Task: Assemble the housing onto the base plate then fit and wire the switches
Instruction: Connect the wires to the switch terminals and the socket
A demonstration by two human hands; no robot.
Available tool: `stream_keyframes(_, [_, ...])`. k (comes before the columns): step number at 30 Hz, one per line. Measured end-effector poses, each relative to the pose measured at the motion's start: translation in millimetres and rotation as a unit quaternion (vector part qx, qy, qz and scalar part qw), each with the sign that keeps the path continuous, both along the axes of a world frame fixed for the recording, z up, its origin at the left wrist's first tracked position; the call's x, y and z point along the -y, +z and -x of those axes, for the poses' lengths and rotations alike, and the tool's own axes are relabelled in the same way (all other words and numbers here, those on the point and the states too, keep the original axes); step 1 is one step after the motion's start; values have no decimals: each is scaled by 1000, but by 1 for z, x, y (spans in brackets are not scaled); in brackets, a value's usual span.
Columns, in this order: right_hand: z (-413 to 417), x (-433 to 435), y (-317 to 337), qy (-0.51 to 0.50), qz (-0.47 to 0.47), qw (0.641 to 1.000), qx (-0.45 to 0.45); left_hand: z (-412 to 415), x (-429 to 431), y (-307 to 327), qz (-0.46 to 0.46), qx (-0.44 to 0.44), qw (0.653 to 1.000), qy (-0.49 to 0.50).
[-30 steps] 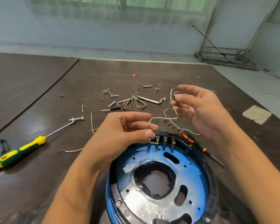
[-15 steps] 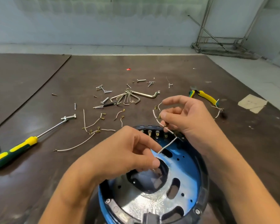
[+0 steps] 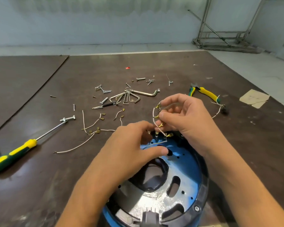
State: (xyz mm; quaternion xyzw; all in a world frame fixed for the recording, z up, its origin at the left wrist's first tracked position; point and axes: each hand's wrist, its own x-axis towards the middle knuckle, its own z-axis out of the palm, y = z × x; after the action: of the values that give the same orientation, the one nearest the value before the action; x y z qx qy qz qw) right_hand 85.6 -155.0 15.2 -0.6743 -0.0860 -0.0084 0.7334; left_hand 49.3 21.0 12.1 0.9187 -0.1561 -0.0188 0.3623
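Note:
A round blue base plate (image 3: 189, 167) with a black housing ring (image 3: 203, 192) lies at the near edge of the table. Switch terminals (image 3: 156, 134) stand at its far rim. My right hand (image 3: 185, 117) holds a bundle of white wires with brass terminals (image 3: 154, 112) just above that rim. My left hand (image 3: 129, 149) reaches over the plate to the terminals with its fingers curled, and a thin white wire (image 3: 159, 142) runs by its fingertips. What those fingertips grip is hidden. A black switch (image 3: 150, 216) sits at the near rim.
Loose white wires (image 3: 88, 128) lie left of the plate. A yellow-green screwdriver (image 3: 15, 154) points at a bolt (image 3: 67, 119). Hex keys (image 3: 131, 95) and several screws are scattered further back. Yellow pliers (image 3: 205, 93) lie at the right, near a paper scrap (image 3: 254, 98).
My left hand has moved forward from the plate's centre hole to the switch terminals at the far rim. My right hand has stayed over the rim with the wire bundle.

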Motion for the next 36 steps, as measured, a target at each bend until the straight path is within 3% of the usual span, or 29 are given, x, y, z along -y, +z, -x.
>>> stream_keyframes(5, [3, -3, 2, 4, -25, 1000, 2, 0, 15, -1, 107, 106, 986, 77])
stream_keyframes(12, [2, 4, 1, 19, -41, 999, -2, 2, 8, 7, 211, -2, 977, 19])
stream_keyframes(17, [1, 5, 0, 7, -15, 1000, 10, 2, 2, 11, 211, 17, 977, 11])
stream_keyframes(19, [1, 7, 0, -7, 19, 999, 27, 1, 1, 11, 275, 2, 961, 22])
stream_keyframes(23, [4, 10, 3, 5, 98, 993, 71, -1, -1, 14, 437, -74, 895, 48])
stream_keyframes(28, [8, 12, 6, 44, 53, 996, 60, -5, -7, 13, 515, -161, 840, 63])
stream_keyframes(31, [6, 12, 5, 44, 48, 997, 47, -8, -11, 8, 470, -159, 864, 88])
stream_keyframes(36, [6, 15, 4, 50, 42, 998, 19, -13, -18, 2, 399, -82, 902, 142])
